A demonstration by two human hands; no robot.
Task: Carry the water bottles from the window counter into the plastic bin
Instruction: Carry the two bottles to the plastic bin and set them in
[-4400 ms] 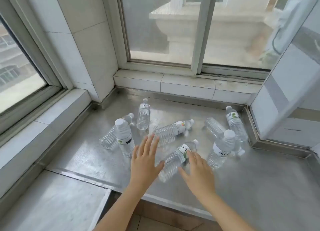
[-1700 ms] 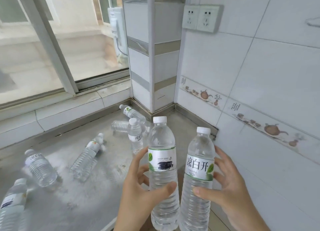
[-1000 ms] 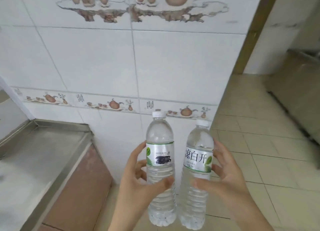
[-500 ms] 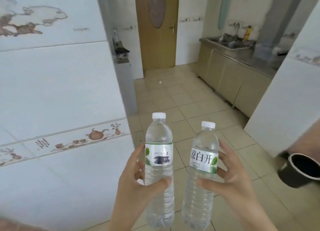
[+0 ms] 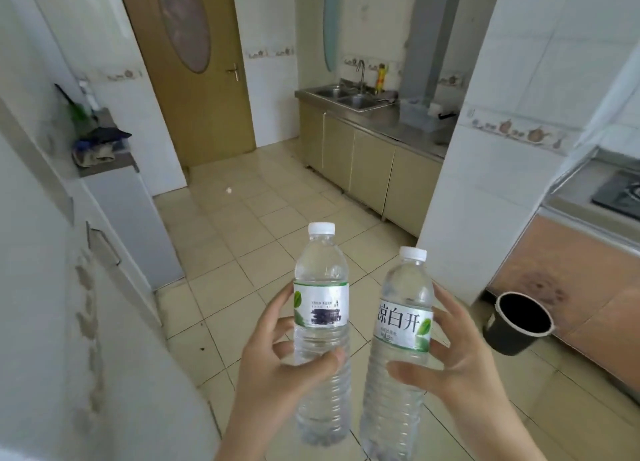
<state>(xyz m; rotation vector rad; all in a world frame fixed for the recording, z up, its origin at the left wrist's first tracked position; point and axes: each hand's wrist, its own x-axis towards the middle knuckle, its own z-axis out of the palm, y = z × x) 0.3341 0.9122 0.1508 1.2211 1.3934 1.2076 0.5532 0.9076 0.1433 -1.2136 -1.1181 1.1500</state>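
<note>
I hold two clear, white-capped water bottles upright in front of me. My left hand [image 5: 273,367] grips the left bottle [image 5: 320,308], whose label has a green leaf and a dark smudge. My right hand [image 5: 460,367] grips the right bottle [image 5: 403,322], whose label carries large Chinese characters. The two bottles stand side by side, a small gap between them. The window counter and the plastic bin are out of view.
A tiled floor [image 5: 249,239] stretches ahead to a brown door [image 5: 194,65]. A sink counter with cabinets [image 5: 360,149] lines the right. A white pillar [image 5: 485,149] and a black bucket [image 5: 516,322] stand near right. A white wall [image 5: 52,322] is close on my left.
I have turned away from the window counter into the kitchen, carrying both bottles. In the last half second the view swung further right; the black bucket and a stove counter came into sight.
</note>
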